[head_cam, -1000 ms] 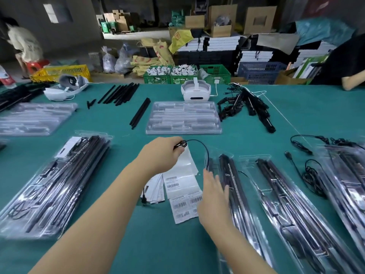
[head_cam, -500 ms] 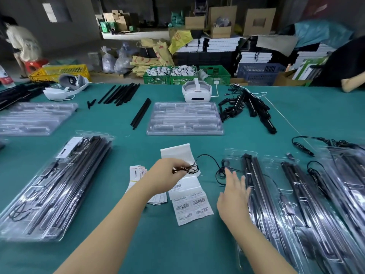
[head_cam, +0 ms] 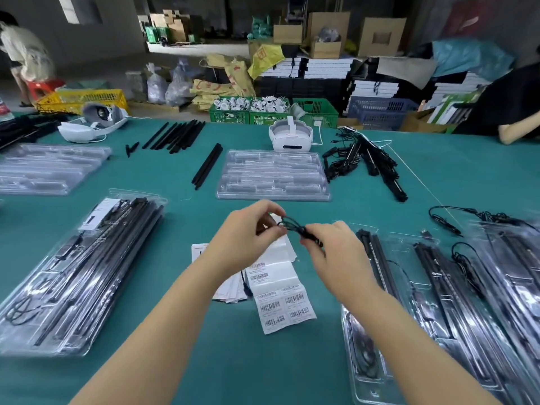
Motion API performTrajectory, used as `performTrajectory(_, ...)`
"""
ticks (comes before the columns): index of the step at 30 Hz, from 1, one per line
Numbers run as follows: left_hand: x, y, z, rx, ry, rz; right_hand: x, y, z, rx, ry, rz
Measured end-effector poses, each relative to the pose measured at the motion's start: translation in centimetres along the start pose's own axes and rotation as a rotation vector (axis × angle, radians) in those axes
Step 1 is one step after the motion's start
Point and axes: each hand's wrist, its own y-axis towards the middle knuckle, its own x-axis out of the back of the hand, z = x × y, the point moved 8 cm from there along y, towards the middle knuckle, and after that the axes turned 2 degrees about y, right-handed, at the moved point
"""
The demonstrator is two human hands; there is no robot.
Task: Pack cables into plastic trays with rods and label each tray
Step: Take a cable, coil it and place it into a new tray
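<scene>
Both hands now meet above the labels (head_cam: pixel 285 309), the right hand (head_cam: pixel 339 258) raised from beside the tray (head_cam: pixel 377 287) to join the left hand (head_cam: pixel 242 244). Fingers of both hands pinch a small coiled black cable (head_cam: pixel 293 226), held in the air between them over the green surface (head_cam: pixel 233 361). Packed trays lie to the left and right; an empty tray (head_cam: pixel 273 175) sits beyond, near loose rods (head_cam: pixel 207 166).

A single head-worn, wide-angle view looks forward and down across a green surface (head_cam: pixel 438 176). Both forearms reach in from the bottom edge, close to the lens.
</scene>
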Motion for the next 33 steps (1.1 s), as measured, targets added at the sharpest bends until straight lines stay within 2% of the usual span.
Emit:
performTrajectory(2, 0.9, 0.1, 0.9, 0.020, -0.023, -0.031, 0.2, 0.1, -1.1, -0.100, 0.168, -0.001)
performTrajectory(4, 1.0, 0.0, 1.9, 0.068, -0.191, -0.069, -0.4, 0.2, -2.0, -0.200, 0.353, 0.047)
performTrajectory(8, -1.2, -0.2, 3.6, 0.202, -0.514, -0.173, -3.4, -0.5, -2.4, -0.384, 0.631, 0.259)
performTrajectory(12, -5.3, -0.7, 5.4, 0.361, -0.760, -0.211, -5.8, -1.5, -3.6, -0.565, 0.873, 0.261)
performTrajectory(16, -6.9, -0.3, 6.1, 0.334, -0.596, -0.142, -7.2, -2.5, -5.4, -0.629, 0.907, 0.270)
performTrajectory(21, -8.1, 0.0, 6.5, 0.327, -0.746, 0.015, -7.8, -3.2, -6.5, -0.628, 0.967, 0.309)
performTrajectory(24, -8.6, 0.1, 6.9, 0.315, -0.700, 0.054, -8.3, -3.6, -7.0, -0.639, 0.964, 0.331)
performTrajectory(33, -8.9, 1.1, 7.2, 0.240, -0.823, 0.048, -9.2, -3.0, -5.9, -0.572, 1.024, 0.402)
